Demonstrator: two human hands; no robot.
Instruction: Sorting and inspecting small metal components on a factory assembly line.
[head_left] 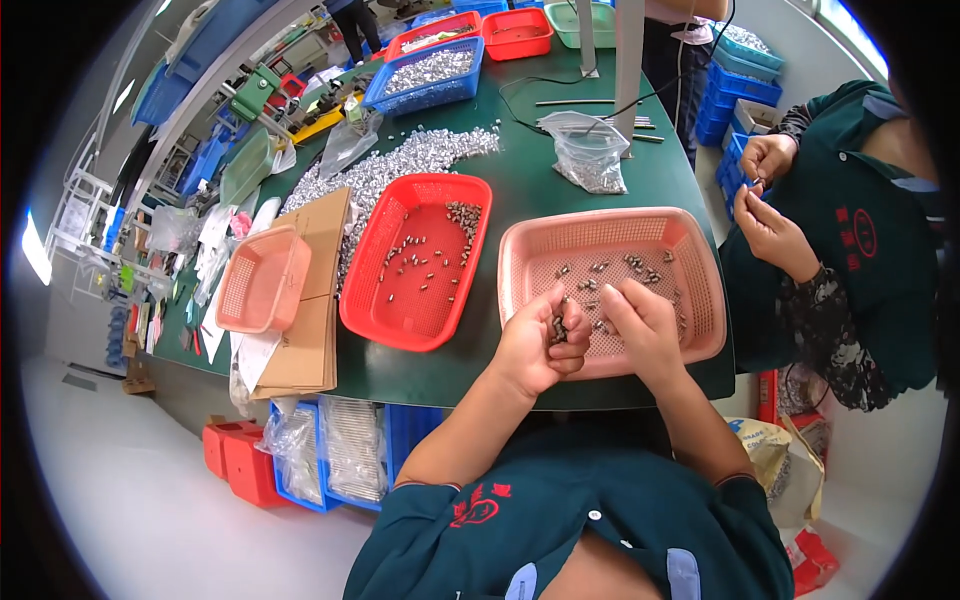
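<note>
My left hand is held palm up over the near side of a pink plastic basket, its fingers curled around several small metal fittings. Close beside it is my right hand, thumb and fingers drawn together; whatever may be between them is too small to make out. More small metal fittings lie scattered on the basket's perforated bottom. To the left, a red basket contains similar fittings, heaped at its far right and spread thinly over the bottom.
A heap of shiny metal pieces covers the table behind the red basket. Cardboard and a smaller pink basket are at left. A plastic bag stands near a metal post. At right, a co-worker's hands handle something small.
</note>
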